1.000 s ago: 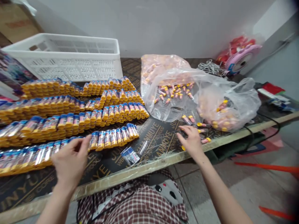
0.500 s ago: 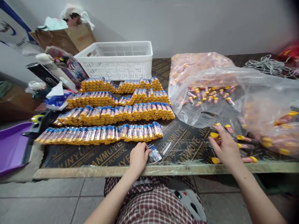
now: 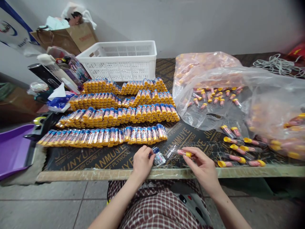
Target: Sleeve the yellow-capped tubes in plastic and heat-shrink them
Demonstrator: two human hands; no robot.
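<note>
My right hand (image 3: 202, 167) pinches a small clear tube (image 3: 182, 152) by its yellow cap. Pink contents show inside, and its transparent end points left. That end lies over or beside a shiny clear piece, and I cannot separate the two. My left hand (image 3: 143, 161) is closed at the near table edge, thumb and fingers on one side of a flat printed plastic sleeve (image 3: 159, 156) with a blue end. Behind my left hand runs a front row of finished-looking tubes (image 3: 102, 136) in blue printed wraps with yellow caps.
Loose yellow-capped tubes (image 3: 235, 149) lie at right, before an open clear bag (image 3: 197, 122) with more inside. Further rows of wrapped tubes (image 3: 128, 114) stack toward a white basket (image 3: 119, 65). A purple dustpan (image 3: 14, 149) is at left, white cord (image 3: 276, 65) at far right.
My right hand has moved left from the loose tubes, bringing one tube to the sleeve. My left hand stays nearly where it was, by the sleeve.
</note>
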